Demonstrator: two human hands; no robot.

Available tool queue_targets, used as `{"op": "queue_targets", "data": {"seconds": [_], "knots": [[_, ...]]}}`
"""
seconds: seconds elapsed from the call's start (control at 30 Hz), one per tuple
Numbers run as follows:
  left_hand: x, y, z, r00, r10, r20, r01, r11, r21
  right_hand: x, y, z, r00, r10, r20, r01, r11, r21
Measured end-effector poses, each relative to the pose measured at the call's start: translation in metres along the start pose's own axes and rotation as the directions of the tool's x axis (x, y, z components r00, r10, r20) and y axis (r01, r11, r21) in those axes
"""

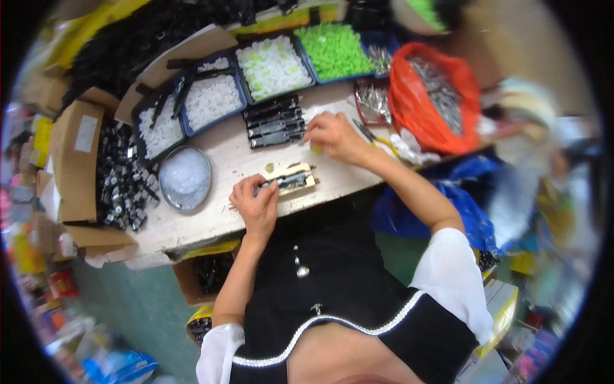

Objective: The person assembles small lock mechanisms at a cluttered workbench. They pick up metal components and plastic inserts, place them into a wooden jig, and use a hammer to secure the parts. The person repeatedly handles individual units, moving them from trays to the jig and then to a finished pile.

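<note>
Near the table's front edge lies a cream-coloured block-like holder [299, 174] with a dark elongated part [291, 182] set in it. My left hand [256, 203] is closed at the holder's left end, its fingertips on the dark part. My right hand [338, 137] is above the table, to the upper right of the holder, with fingers bent together. A small yellowish bit [316, 148] shows under those fingers; its kind is too small to tell. Just left of the right hand, several black elongated parts [275, 125] lie side by side in a stack.
Along the back stand trays of white pieces [214, 101], mixed pieces [272, 66] and green pieces [332, 51]. A round metal bowl [185, 203] is at left, beside a cardboard box [80, 163]. Yellow-handled pliers [385, 144] and a red bag of metal parts [470, 96] are at right.
</note>
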State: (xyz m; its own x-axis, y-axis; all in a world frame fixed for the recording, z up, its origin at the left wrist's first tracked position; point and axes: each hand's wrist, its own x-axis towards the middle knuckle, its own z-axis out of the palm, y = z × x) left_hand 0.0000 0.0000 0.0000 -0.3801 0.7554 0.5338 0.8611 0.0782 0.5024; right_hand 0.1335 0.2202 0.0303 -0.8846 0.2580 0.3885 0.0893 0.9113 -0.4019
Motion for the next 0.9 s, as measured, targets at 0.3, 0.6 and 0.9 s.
{"op": "queue_targets", "data": {"seconds": [0.3, 0.6, 0.9], "knots": [[0.006, 0.004, 0.003, 0.996, 0.048, -0.073, -0.049, 0.999, -0.009, 0.128, 0.124, -0.103, 0.829, 0.1, -0.551, -0.274, 0.93, -0.243], [0.007, 0.009, -0.001, 0.997, 0.011, -0.081, -0.014, 0.999, -0.031, 0.213, 0.118, -0.133, 0.827, 0.333, -0.452, -0.536, 0.708, -0.46], [0.005, 0.007, 0.001, 0.995, 0.016, -0.103, -0.018, 1.0, -0.02, 0.149, 0.113, -0.167, 0.673, 0.538, -0.507, -0.376, 0.84, 0.392]]}}
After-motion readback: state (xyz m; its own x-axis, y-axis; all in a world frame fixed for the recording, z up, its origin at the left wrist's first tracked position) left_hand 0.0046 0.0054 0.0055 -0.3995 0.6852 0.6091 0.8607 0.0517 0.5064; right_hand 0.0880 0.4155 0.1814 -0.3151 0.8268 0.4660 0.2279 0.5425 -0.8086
